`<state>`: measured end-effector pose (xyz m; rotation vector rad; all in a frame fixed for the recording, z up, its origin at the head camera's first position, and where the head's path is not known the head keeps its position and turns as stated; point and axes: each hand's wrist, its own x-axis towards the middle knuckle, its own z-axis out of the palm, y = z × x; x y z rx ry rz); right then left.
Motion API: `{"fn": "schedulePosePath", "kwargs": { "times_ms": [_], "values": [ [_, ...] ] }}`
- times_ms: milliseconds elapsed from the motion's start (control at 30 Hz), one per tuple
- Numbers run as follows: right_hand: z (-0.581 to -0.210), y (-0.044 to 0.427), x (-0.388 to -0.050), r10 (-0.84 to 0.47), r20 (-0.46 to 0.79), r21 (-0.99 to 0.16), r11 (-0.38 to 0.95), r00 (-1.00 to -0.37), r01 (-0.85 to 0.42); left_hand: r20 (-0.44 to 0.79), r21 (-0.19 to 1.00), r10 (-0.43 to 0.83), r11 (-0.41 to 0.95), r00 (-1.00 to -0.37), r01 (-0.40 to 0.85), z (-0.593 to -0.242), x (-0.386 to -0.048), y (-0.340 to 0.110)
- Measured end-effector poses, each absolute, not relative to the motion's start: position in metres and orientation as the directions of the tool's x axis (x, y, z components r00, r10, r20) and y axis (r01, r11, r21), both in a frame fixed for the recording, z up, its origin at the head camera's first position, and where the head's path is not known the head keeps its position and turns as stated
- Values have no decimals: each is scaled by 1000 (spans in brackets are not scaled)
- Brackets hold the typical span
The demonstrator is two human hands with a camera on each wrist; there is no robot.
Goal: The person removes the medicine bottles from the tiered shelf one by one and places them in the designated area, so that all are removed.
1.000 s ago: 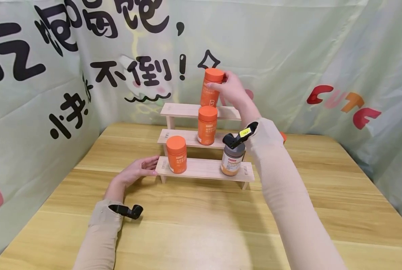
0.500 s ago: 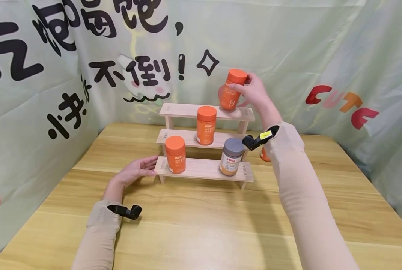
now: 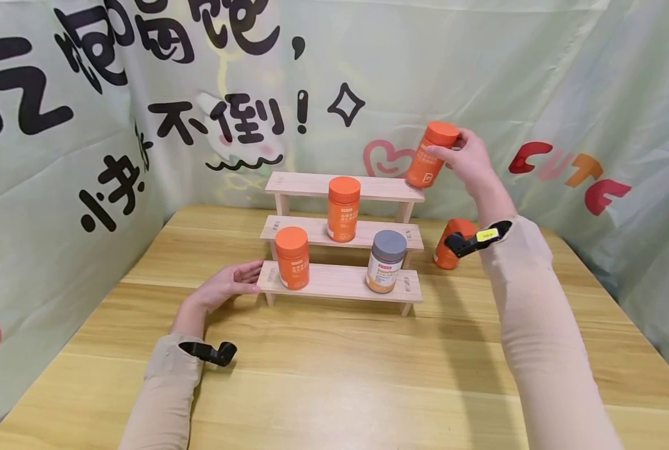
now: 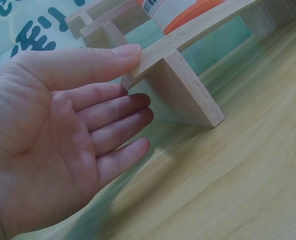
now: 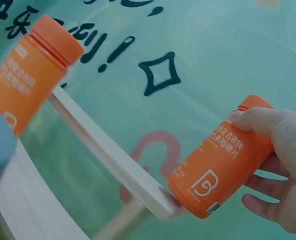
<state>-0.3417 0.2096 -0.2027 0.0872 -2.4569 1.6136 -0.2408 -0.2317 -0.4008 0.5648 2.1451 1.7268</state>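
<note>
My right hand (image 3: 471, 161) holds an orange supplement bottle (image 3: 426, 161) near its cap, thumb on the near side. The bottle leans, with its base at the right end of the top tier of a wooden three-step rack (image 3: 345, 185); whether base and board touch, I cannot tell. In the left wrist view, the thumb and index finger of my left hand (image 4: 62, 125) touch the left end of the bottom board, the other fingers lying loosely extended. Orange bottles stand on the middle tier (image 3: 343, 212) and bottom tier (image 3: 293, 259), the latter beside a grey-capped jar (image 3: 386, 262).
Another orange bottle (image 3: 455, 240) is on the wooden table (image 3: 334, 375) right of the rack, partly behind the right wrist's camera. A pale printed curtain (image 3: 480, 75) hangs close behind the rack and along the left side.
My right hand has carried the orange bottle rightward along the top tier to its right end, tilting it more. The bottle on the table has come into view. My left hand stays in place.
</note>
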Motion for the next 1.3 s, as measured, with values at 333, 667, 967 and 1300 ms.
{"fn": "schedulePosePath", "kwargs": {
  "times_ms": [333, 667, 967, 1300],
  "values": [
    [-212, 253, -327, 70, 195, -881, 452, -978, -143, -13, 975, 483, 200, -875, 96, -400, -239, -232],
    [-232, 289, -310, 101, 198, -847, 518, -975, -118, -10, 976, 503, 194, -864, 101, -400, -241, -231],
    [-246, 325, -299, 146, 196, -827, 556, -970, -83, -9, 977, 513, 186, -858, 101, -401, -242, -231],
    [-273, 347, -288, 195, 159, -821, 571, -968, -20, -11, 988, 519, 138, -855, 71, -399, -241, -229]
  ]
}}
